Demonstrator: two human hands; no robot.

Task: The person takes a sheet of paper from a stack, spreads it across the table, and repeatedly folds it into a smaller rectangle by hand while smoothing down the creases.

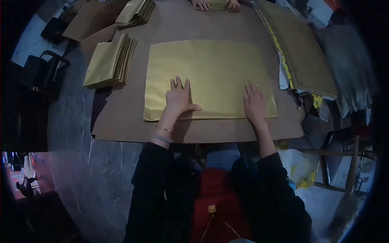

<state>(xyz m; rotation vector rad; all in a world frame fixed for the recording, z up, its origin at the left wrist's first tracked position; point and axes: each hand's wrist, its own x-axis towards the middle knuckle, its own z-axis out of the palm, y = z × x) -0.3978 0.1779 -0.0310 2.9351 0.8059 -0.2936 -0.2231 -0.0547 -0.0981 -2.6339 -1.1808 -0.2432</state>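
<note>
A large yellow-gold paper sheet (219,65) lies flat before me, with creases along its left side and an edge parallel to the table's front. My left hand (178,97) rests on its left half, fingers spread and thumb pointing right. On the right part lies my right hand (255,103), palm down with its fingers stretched out. Neither hand grips anything. Whether the sheet is one layer or several, I cannot tell.
Stacks of folded yellow paper (107,62) and more folded paper (135,12) stand at the left on the cardboard-covered table (194,131). A tall pile of flat brown sheets (300,44) fills the right side. Across the table, another person's hands (201,5) touch similar paper.
</note>
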